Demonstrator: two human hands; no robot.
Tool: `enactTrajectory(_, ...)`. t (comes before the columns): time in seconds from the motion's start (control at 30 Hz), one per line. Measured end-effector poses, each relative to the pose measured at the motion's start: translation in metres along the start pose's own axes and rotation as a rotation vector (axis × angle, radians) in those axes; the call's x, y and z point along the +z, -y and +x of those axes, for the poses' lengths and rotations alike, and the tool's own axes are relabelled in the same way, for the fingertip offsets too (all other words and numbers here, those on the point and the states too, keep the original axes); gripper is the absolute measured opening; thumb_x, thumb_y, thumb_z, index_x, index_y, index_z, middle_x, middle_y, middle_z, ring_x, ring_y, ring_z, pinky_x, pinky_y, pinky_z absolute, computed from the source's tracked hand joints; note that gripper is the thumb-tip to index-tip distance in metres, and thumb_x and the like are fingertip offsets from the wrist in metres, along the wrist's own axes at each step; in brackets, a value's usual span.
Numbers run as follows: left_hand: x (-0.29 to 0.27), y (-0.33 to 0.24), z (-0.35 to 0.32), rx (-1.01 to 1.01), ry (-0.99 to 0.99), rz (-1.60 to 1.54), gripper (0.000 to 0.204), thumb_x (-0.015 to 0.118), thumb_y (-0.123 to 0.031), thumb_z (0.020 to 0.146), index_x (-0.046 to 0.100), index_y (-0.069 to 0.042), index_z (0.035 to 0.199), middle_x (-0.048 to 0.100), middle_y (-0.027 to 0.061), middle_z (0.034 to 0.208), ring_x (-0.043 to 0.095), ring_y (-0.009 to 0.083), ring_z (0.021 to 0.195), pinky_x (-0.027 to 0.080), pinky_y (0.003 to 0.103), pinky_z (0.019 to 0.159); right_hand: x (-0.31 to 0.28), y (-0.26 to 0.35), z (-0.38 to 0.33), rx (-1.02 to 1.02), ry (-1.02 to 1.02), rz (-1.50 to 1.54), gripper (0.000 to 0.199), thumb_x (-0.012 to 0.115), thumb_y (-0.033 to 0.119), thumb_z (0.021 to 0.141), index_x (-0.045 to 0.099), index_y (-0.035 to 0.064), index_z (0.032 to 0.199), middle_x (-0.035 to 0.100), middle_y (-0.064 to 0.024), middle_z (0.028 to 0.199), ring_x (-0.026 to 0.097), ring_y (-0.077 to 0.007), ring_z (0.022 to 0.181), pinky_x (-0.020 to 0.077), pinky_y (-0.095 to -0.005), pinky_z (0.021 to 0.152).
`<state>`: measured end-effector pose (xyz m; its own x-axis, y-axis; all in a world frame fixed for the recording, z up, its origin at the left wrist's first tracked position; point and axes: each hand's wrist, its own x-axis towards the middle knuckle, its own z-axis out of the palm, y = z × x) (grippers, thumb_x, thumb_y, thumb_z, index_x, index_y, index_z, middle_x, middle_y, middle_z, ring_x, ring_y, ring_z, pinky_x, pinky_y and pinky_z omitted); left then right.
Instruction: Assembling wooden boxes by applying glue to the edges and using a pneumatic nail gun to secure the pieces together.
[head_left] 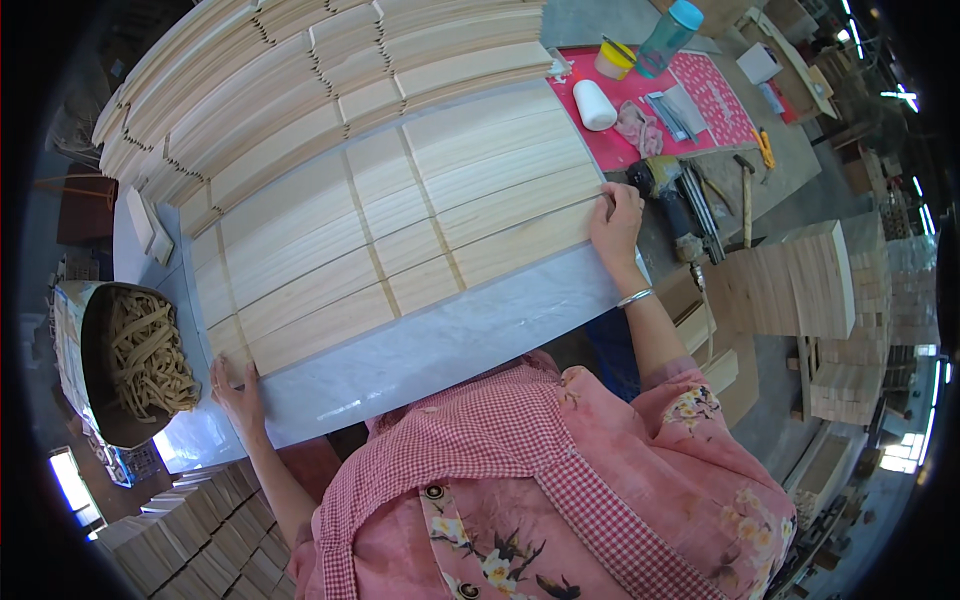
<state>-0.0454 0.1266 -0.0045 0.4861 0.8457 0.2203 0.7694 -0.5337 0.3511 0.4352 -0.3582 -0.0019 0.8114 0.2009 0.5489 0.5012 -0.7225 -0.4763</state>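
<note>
Several pale wooden boards lie side by side on a glossy grey-white tabletop, with narrow grooves running across them. At the near left corner, my left hand grips the end of the nearest board, thumb by its front edge and fingers at its end. My right hand is closed around that board's right end, its fingers curled over the edge. Behind these boards rise tall stacks of similar grooved boards.
An open box of tan curled strips stands at left. Right of my right hand lie a nail gun and a hammer. Beyond are a pink mat, a white bottle and a teal bottle. Wood stacks stand right.
</note>
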Motion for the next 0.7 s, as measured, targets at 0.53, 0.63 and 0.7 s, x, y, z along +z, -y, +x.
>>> enactTrajectory(0.53, -0.015, -0.029, -0.004, -0.016, 0.055, 0.044, 0.069, 0.079, -0.025, 0.082, 0.053, -0.007, 0.143, 0.050, 0.0141, 0.147, 0.049, 0.0354, 0.126, 0.039, 0.044, 0.108, -0.007, -0.014, 0.009, 0.004, 0.160, 0.040, 0.028, 0.060, 0.006, 0.085, 0.064, 0.0052, 0.112, 0.064, -0.0117, 0.111, 0.058, -0.0309, 0.101, 0.0452, -0.0388, 0.094)
enactTrajectory(0.63, -0.034, -0.027, -0.002, 0.017, 0.138, -0.022, 0.070, 0.080, -0.024, 0.081, 0.053, -0.007, 0.143, 0.049, 0.0137, 0.148, 0.049, 0.0354, 0.126, 0.040, 0.044, 0.109, -0.030, -0.018, 0.020, -0.060, 0.358, 0.064, 0.041, 0.068, 0.009, 0.082, 0.062, 0.0044, 0.123, 0.060, -0.0129, 0.121, 0.057, -0.0310, 0.109, 0.0448, -0.0392, 0.099)
enactTrajectory(0.7, -0.045, -0.022, 0.000, 0.062, 0.219, -0.092, 0.072, 0.081, -0.023, 0.079, 0.053, -0.007, 0.143, 0.048, 0.0134, 0.149, 0.048, 0.0353, 0.127, 0.040, 0.044, 0.109, -0.047, -0.009, 0.024, -0.134, 0.569, 0.048, 0.059, 0.077, 0.011, 0.075, 0.059, 0.0038, 0.131, 0.054, -0.0141, 0.132, 0.054, -0.0314, 0.118, 0.0438, -0.0387, 0.104)
